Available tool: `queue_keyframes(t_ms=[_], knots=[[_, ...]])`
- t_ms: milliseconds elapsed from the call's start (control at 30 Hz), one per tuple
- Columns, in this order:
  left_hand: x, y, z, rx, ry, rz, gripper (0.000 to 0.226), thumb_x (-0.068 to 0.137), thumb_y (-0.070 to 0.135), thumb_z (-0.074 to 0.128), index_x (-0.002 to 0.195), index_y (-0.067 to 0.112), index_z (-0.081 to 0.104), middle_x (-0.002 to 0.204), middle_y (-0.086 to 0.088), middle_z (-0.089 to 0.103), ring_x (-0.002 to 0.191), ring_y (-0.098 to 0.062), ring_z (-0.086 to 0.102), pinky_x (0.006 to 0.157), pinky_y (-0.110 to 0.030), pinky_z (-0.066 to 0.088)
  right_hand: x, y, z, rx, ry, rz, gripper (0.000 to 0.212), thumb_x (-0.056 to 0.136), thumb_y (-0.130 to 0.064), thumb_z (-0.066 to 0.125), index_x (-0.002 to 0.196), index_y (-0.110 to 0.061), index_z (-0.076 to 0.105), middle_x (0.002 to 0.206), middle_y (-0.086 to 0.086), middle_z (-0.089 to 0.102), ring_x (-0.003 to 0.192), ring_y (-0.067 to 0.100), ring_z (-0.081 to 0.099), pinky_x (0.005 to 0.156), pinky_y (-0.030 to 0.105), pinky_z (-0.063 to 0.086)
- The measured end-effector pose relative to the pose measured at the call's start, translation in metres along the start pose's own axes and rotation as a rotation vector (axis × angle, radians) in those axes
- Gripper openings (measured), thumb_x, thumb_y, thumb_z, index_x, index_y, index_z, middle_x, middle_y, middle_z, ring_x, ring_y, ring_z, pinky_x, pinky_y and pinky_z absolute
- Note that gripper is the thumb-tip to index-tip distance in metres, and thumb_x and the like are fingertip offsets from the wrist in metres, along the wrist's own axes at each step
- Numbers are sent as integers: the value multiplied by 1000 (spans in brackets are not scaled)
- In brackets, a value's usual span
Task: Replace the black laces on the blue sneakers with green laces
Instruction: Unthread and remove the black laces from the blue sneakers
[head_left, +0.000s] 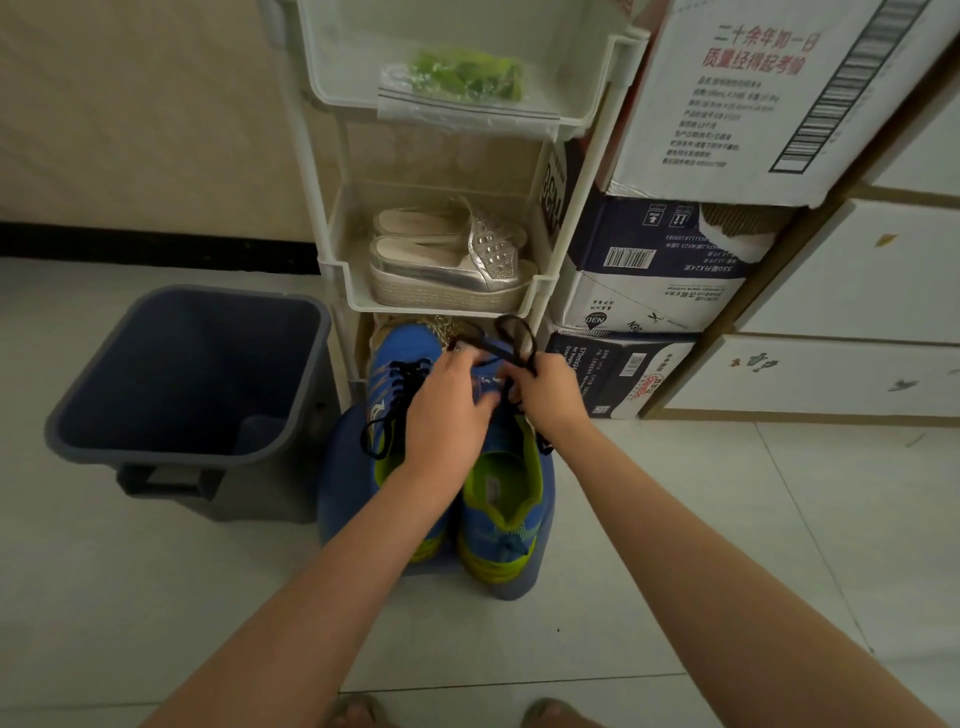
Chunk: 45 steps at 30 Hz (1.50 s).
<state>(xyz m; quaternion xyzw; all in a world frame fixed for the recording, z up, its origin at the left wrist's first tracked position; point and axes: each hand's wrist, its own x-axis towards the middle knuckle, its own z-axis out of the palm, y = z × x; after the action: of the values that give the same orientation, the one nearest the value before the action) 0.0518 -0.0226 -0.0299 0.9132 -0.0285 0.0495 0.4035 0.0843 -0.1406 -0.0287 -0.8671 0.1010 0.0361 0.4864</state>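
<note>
Two blue sneakers (498, 499) w/ lime-green lining are sitting side by side on a blue stool (343, 467), toes pointing far toward the white rack (332, 270). Left sneaker (400, 374) is still carrying its black lace (395, 400), criss-crossed thru the eyelets, loose ends hanging down its left side. Both hands are working over the right sneaker (506, 512), approx at the tongue. Left hand (447, 410) is lying curled over the shoe, fingers bent down; can't tell what it's gripping underneath. Right hand (545, 395) is closed, pinching a loose black lace (511, 338) that's looping up in front of the rack's bottom shelf.

Green laces (465, 75) are lying in a clear zip bag (467, 106) on the rack's top tray, far from the hands. Middle tray is holding a pair of silver slip-ons (447, 254). Dark grey bin (192, 374) is standing on the floor left of the stool, just beside it. Stacked cartons (665, 260) are sitting right of the rack.
</note>
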Motion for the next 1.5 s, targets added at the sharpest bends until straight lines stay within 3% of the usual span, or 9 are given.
queue_keyframes(t_ms=[267, 533, 700, 767, 867, 1033, 1233, 1367, 1500], knots=[[-4, -11, 6, 210, -249, 2, 35, 89, 13, 63, 124, 16, 62, 118, -7, 66, 109, -22, 61, 95, -37, 48, -1, -20, -3, 456, 94, 68, 31, 101, -15, 43, 73, -12, 55, 62, 6, 56, 36, -1, 46, 40, 12, 36], [-7, -24, 10, -107, -65, -94, 32, 86, 2, 63, 117, 8, 62, 115, -7, 63, 103, -16, 62, 89, -23, 48, -21, -74, -23, 625, 31, 42, 25, 99, -13, 45, 78, -11, 59, 73, 5, 58, 61, 10, 52, 48, 17, 40], [-10, -17, 8, -204, -16, -135, 66, 85, 4, 65, 141, 16, 33, 137, -10, 42, 107, -20, 60, 91, -35, 52, -61, -61, -28, 744, -16, 131, 22, 97, -4, 44, 80, -5, 58, 70, 7, 57, 59, 13, 57, 52, 19, 52], [-8, -12, 7, -100, -104, -108, 76, 86, 8, 65, 148, 18, 23, 144, -11, 36, 118, -24, 53, 98, -39, 47, -71, -52, -25, 660, -42, 115, 21, 96, -5, 47, 80, -7, 60, 70, 7, 58, 60, 15, 59, 58, 24, 55], [-4, -9, 2, 44, -182, 2, 40, 90, 8, 57, 128, 21, 57, 120, -10, 59, 110, -26, 59, 92, -42, 49, -72, -36, -17, 144, -154, 69, 13, 93, -13, 53, 86, -7, 62, 77, 10, 59, 74, 23, 58, 76, 41, 53], [-11, -8, -7, -29, -200, 14, 39, 88, -2, 55, 123, 14, 63, 120, -8, 64, 112, -23, 59, 96, -31, 46, -74, -23, -17, -560, -162, -19, 26, 91, -19, 54, 105, 1, 61, 108, 17, 57, 100, 33, 57, 71, 31, 40], [-18, 29, -7, -323, -217, 33, 45, 91, -8, 47, 131, 11, 55, 126, -8, 61, 118, -16, 56, 92, -9, 35, -77, -17, -24, -534, -47, -66, 19, 84, -11, 57, 99, -1, 63, 98, 20, 63, 92, 35, 61, 75, 37, 50], [-11, 47, -2, -430, -604, -98, 76, 88, -15, 38, 152, 17, 12, 149, -7, 34, 135, -20, 36, 97, -16, 30, -76, -13, -30, -564, -179, 137, 25, 82, -15, 63, 99, 3, 62, 88, 17, 68, 83, 34, 68, 69, 41, 57], [-14, 32, -5, -349, -621, -61, 84, 85, -16, 38, 152, 25, 11, 124, 3, 47, 114, -19, 47, 95, -29, 45, -83, -23, -48, -677, -261, 103, 35, 77, -24, 74, 103, -2, 63, 86, 10, 63, 75, 26, 64, 61, 31, 50]])
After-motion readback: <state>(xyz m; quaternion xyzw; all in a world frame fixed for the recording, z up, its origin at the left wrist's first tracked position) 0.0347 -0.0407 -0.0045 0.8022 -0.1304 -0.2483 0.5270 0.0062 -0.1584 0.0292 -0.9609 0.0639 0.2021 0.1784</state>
